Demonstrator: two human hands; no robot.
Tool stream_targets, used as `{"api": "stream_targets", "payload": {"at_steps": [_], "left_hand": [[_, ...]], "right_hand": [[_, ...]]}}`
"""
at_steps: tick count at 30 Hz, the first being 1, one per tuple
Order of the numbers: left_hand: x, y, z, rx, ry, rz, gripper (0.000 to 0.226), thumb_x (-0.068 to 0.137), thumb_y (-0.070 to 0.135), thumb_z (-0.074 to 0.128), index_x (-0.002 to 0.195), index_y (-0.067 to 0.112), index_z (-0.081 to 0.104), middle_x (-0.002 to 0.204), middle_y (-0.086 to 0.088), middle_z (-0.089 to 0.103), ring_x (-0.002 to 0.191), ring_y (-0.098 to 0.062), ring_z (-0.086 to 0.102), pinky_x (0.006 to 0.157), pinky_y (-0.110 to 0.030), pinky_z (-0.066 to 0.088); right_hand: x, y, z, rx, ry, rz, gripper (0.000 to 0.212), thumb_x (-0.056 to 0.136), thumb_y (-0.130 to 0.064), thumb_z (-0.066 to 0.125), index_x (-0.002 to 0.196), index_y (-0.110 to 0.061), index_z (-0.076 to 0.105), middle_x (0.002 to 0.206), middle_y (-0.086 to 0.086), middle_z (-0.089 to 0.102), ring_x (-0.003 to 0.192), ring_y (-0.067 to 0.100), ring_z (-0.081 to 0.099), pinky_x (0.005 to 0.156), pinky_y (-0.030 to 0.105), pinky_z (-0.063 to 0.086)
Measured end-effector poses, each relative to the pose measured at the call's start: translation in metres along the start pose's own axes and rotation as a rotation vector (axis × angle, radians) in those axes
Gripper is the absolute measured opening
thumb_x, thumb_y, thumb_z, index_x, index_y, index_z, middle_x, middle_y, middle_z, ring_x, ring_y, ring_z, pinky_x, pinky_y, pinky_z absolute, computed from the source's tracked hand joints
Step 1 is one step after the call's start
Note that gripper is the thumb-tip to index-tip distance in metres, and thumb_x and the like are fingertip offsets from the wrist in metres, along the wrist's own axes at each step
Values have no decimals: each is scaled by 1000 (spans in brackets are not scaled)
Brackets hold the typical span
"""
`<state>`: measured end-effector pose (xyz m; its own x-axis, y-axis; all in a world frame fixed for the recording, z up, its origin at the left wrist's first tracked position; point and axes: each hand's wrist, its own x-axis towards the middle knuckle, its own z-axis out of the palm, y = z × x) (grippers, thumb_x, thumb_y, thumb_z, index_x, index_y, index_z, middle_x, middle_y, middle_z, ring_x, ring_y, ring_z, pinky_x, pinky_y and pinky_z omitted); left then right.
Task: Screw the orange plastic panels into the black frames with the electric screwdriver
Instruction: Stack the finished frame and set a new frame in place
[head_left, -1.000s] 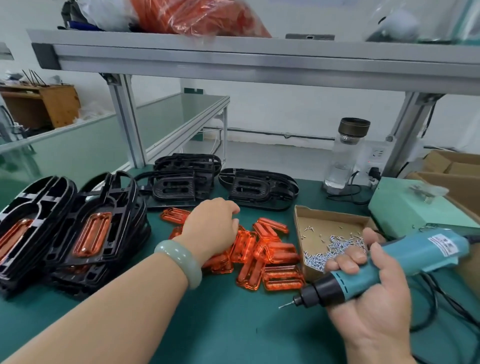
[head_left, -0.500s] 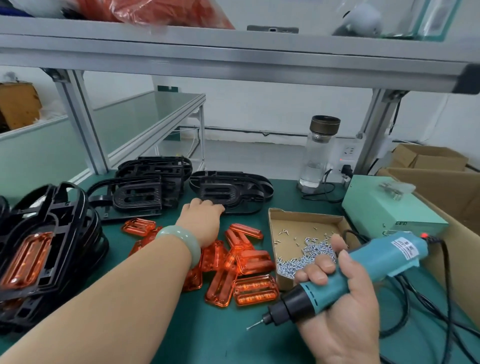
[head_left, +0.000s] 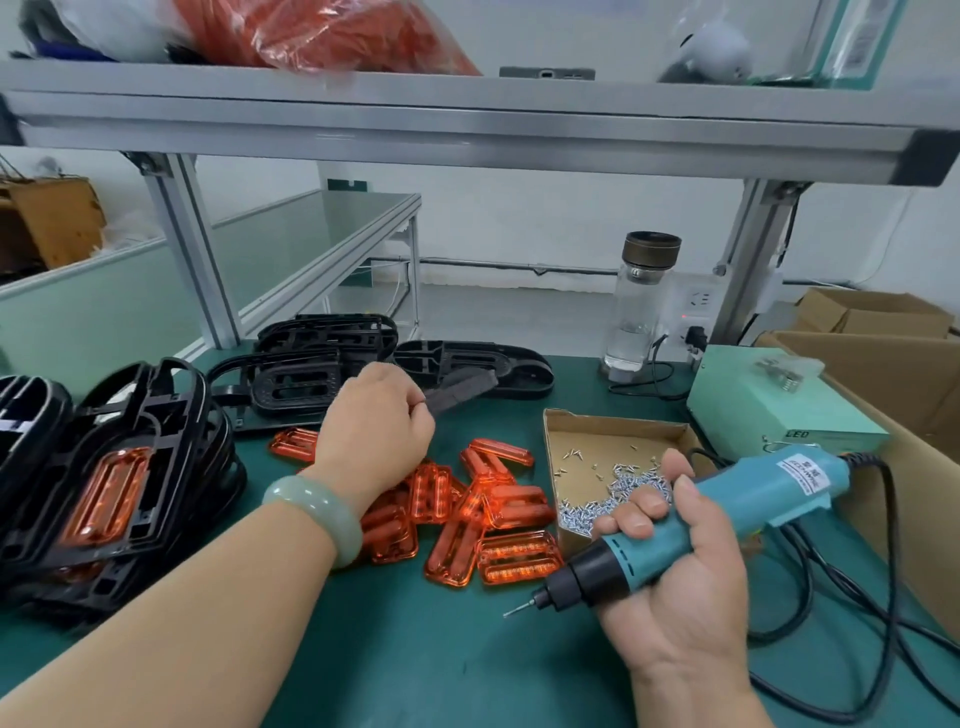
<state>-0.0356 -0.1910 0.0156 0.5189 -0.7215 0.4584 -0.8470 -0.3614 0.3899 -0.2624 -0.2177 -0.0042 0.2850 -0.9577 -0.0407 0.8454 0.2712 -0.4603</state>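
Observation:
My left hand (head_left: 374, 415) grips the blurred edge of a black frame (head_left: 462, 387) lifted off the empty frames (head_left: 306, 379) lying at the back of the green bench. Just in front of that hand lies a loose pile of orange plastic panels (head_left: 498, 519). My right hand (head_left: 685, 597) holds the teal electric screwdriver (head_left: 727, 504) at the front right, its bit pointing down-left above the mat. A stack of black frames with orange panels fitted (head_left: 130, 457) stands at the far left.
An open cardboard tray of small screws (head_left: 613, 431) sits right of the panels. Behind it are a glass bottle (head_left: 639, 301), a pale green power unit (head_left: 769, 405) and cardboard boxes (head_left: 883, 374). The screwdriver's black cable (head_left: 883, 571) loops along the right. A metal shelf spans overhead.
My left hand went from above the orange panels back to the empty frames and closed on one, which now lifts off them. The screwdriver hand stayed put.

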Motion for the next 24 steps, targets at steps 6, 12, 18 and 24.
{"api": "stream_targets", "payload": {"at_steps": [6, 12, 18, 24], "left_hand": [[-17, -5, -31, -362, 76, -249, 13, 88, 22, 46, 79, 22, 55, 67, 8, 58, 61, -8, 52, 50, -24, 33], [-35, -15, -52, -845, 103, -452, 38, 89, 37, 55, 74, 3, 60, 68, -5, 67, 59, -18, 61, 57, -32, 54], [-55, -13, -70, -1197, -107, -495, 14, 96, 17, 52, 98, 9, 64, 81, -14, 71, 60, -23, 64, 46, -25, 50], [-68, -10, -79, -1206, -210, -473, 15, 95, 18, 53, 93, 13, 66, 78, -14, 72, 54, -17, 62, 44, -23, 50]], "right_hand": [[0, -1, 1, 1, 16, -14, 15, 81, -20, 56, 95, -24, 60, 57, -9, 48, 42, 5, 44, 51, 16, 47], [2, -2, -1, 25, 32, -9, 13, 95, -19, 47, 94, -26, 59, 58, -10, 48, 44, 4, 44, 51, 17, 45], [5, -6, -4, 23, 39, -9, 12, 96, -20, 47, 95, -26, 58, 59, -10, 47, 45, 4, 44, 54, 20, 44], [10, -11, -8, 14, 64, -20, 12, 97, -21, 47, 94, -26, 57, 59, -11, 47, 45, 4, 44, 61, 23, 39]]}}
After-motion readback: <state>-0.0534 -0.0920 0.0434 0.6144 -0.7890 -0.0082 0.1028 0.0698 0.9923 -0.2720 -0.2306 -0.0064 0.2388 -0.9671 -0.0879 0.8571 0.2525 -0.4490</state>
